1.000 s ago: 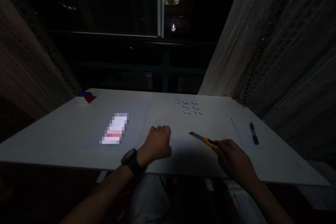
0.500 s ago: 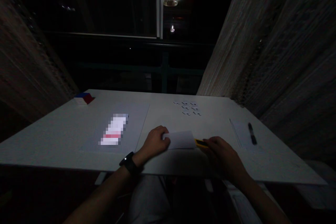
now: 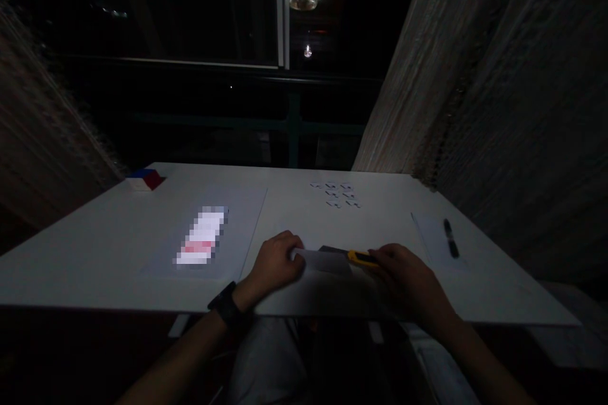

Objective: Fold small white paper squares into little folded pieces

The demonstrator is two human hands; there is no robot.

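Observation:
My left hand (image 3: 275, 262) is closed in a pinch on the left end of a small white strip of paper (image 3: 327, 261), lifted a little off the white table (image 3: 118, 247). My right hand (image 3: 406, 281) grips a yellow utility knife (image 3: 361, 257). Its blade end lies against the strip's right side, partly behind the paper. A dark watch sits on my left wrist. The scene is dim.
Several small cut paper pieces (image 3: 335, 195) lie further back on the table. A black pen (image 3: 449, 238) rests on a sheet at the right. At the left are a blurred white-and-red item (image 3: 202, 237) and a red-blue-white cube (image 3: 144, 178). Curtains hang on both sides.
One second ago my left fist rested on the table and the knife pointed free. Since then my left hand lifted a paper strip and the knife moved left against it.

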